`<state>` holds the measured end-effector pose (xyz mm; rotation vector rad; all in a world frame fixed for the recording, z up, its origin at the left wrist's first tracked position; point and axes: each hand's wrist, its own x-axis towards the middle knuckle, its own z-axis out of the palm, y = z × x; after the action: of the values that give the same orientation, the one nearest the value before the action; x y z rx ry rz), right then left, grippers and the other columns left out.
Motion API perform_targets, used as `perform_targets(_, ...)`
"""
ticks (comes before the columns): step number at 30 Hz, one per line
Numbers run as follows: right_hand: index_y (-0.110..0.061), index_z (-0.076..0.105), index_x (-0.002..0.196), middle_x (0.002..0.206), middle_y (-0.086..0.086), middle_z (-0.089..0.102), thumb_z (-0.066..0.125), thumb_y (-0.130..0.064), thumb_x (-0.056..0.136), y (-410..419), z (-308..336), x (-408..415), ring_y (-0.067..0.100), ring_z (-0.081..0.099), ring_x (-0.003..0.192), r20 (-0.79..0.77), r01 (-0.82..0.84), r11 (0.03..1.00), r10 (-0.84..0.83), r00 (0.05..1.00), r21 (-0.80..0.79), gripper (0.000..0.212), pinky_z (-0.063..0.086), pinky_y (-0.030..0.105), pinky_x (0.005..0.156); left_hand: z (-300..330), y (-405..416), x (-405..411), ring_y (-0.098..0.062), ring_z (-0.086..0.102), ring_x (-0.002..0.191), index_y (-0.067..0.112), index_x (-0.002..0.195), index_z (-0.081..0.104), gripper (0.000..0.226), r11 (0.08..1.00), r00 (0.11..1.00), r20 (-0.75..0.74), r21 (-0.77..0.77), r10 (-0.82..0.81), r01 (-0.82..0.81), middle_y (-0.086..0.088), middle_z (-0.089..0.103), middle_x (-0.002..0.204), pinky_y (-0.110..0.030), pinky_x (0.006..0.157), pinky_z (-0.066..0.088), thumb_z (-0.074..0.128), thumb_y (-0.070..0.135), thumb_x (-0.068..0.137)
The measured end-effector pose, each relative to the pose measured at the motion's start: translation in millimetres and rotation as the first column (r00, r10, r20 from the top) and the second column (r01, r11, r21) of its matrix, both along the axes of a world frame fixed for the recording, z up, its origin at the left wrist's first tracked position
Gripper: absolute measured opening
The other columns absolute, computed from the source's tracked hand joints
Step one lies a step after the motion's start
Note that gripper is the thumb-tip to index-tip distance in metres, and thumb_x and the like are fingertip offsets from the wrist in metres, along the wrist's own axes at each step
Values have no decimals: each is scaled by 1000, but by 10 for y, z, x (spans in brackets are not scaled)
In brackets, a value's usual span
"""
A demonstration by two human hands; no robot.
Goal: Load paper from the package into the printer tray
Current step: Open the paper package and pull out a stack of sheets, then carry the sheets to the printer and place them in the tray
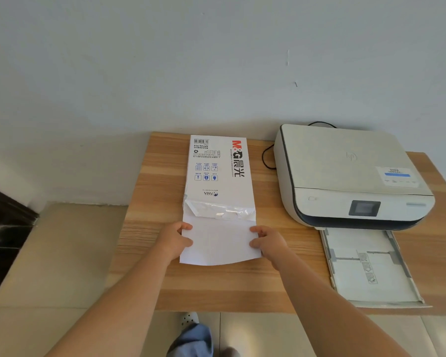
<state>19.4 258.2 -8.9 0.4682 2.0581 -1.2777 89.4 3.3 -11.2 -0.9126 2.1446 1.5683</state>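
A white paper package (pixel 218 173) with red and black print lies lengthwise in the middle of the wooden table (pixel 150 253), its near end torn open. A stack of white paper (pixel 220 244) sticks partway out of that end. My left hand (pixel 177 239) grips the stack's left edge and my right hand (pixel 267 242) grips its right edge. To the right stands a white printer (pixel 345 176). Its paper tray (pixel 368 269) is pulled out toward me, and the tray looks empty.
A black cable (pixel 267 157) runs behind the printer on its left side. The table's near edge sits just below my forearms, with tiled floor (pixel 49 279) to the left. A dark piece of furniture (pixel 3 228) stands at far left.
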Motion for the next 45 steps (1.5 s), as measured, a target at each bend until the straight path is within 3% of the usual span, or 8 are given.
perform_targets(5, -20, 55, 135, 122, 9, 58, 62, 6, 80, 116, 66, 100, 30, 61, 105, 30, -40, 995, 43, 999, -90, 61, 52, 47, 95, 76, 96, 192, -25, 63, 103, 22, 111, 62, 43, 994, 999, 22, 99, 35, -37, -10, 62, 120, -39, 91, 52, 64, -7, 78)
perform_targets(9, -14, 53, 136, 127, 8, 57, 57, 10, 83, 194, 159, 195, 28, 59, 106, 51, -37, 986, 46, 998, -162, 59, 52, 43, 97, 214, 173, 338, -25, 62, 101, 12, 121, 60, 46, 987, 998, 25, 149, 52, -55, -10, 62, 120, -33, 82, 49, 63, -9, 81)
perform_targets(14, -9, 50, 138, 115, 6, 58, 53, 16, 84, 294, 331, 363, 27, 60, 99, 140, 6, 962, 34, 990, -271, 59, 56, 33, 78, 354, 227, 511, -29, 60, 107, 7, 127, 57, 49, 989, 999, 36, 142, 24, -28, -13, 60, 125, -36, 85, 50, 64, -9, 81)
perform_targets(19, -9, 50, 139, 131, 10, 51, 54, 15, 84, 340, 450, 481, 35, 54, 114, 146, -14, 962, 56, 988, -272, 60, 52, 43, 96, 474, 288, 668, -29, 60, 108, 10, 131, 54, 54, 986, 998, 39, 158, 45, -50, -9, 59, 125, -36, 79, 52, 64, -7, 81)
perform_targets(24, -9, 49, 139, 126, 8, 50, 53, 13, 85, 370, 613, 619, 32, 54, 110, 128, -33, 962, 70, 989, -270, 58, 54, 30, 74, 588, 322, 773, -29, 60, 108, 11, 130, 53, 55, 980, 997, 29, 187, 66, -71, -7, 59, 124, -35, 74, 53, 64, -8, 81)
perform_targets(28, -5, 57, 132, 116, 7, 59, 61, 5, 86, 389, 653, 735, 23, 60, 95, 85, 34, 956, -10, 996, -292, 47, 53, 28, 70, 667, 306, 880, -28, 61, 107, 12, 130, 54, 55, 968, 997, 17, 239, 77, -79, -7, 60, 123, -38, 77, 53, 65, -10, 80)
perform_targets(35, -11, 63, 124, 126, 9, 57, 64, -1, 87, 348, 740, 1048, 28, 58, 106, 6, 83, 963, -84, 996, -257, 39, 52, 37, 91, 770, 219, 1165, -26, 64, 102, 16, 126, 56, 52, 958, 998, 3, 281, 55, -54, -1, 63, 116, -46, 88, 54, 67, -6, 80)
perform_targets(45, -12, 65, 122, 122, 6, 60, 68, -3, 83, 270, 927, 1605, 25, 60, 104, -76, 62, 969, -82, 994, -238, 40, 49, 40, 101, 996, 94, 1666, -20, 66, 96, 13, 128, 55, 51, 956, 998, -45, 294, 32, -17, 1, 63, 113, -31, 67, 54, 65, -6, 82)
